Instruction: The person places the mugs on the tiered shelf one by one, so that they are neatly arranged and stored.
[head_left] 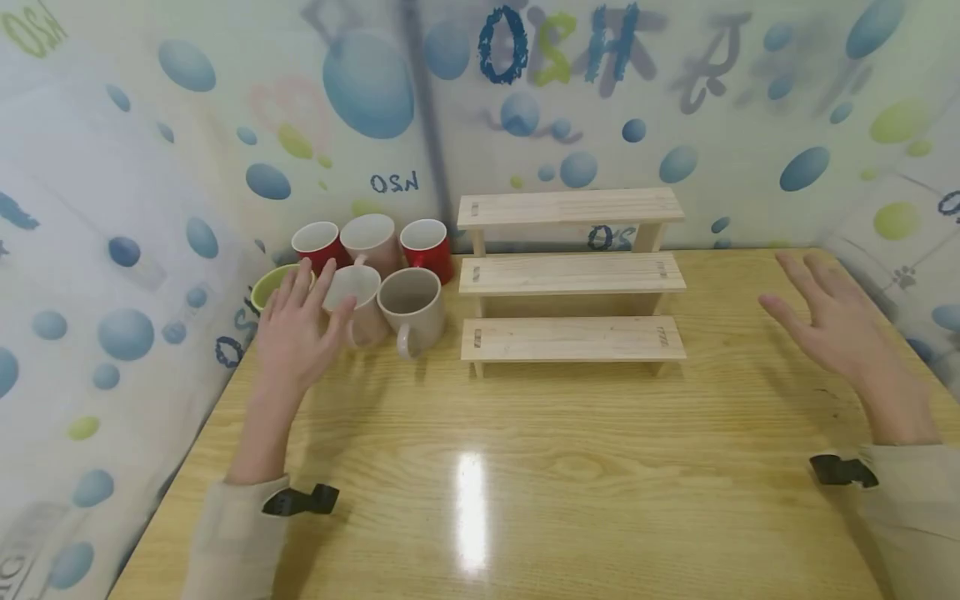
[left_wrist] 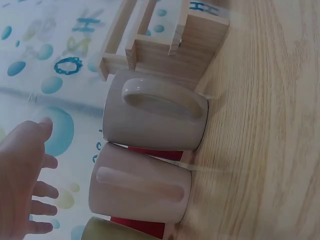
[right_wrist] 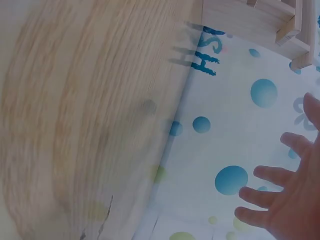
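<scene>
Fingers spread, my left hand hovers in front of the mugs on the left and holds nothing. Nearest to it are a green mug, partly hidden by the fingers, and a pale pink mug. A grey-beige mug stands beside the pink one, its handle plain in the left wrist view. Behind them are a red mug, another pale pink mug and a second red mug. My right hand is raised over the table's right side, fingers apart, touching nothing.
A three-step wooden rack stands mid-table, right of the mugs. The wood-grain table meets patterned cloth walls at the back and sides. Dark cracks mark the tabletop near the right hand.
</scene>
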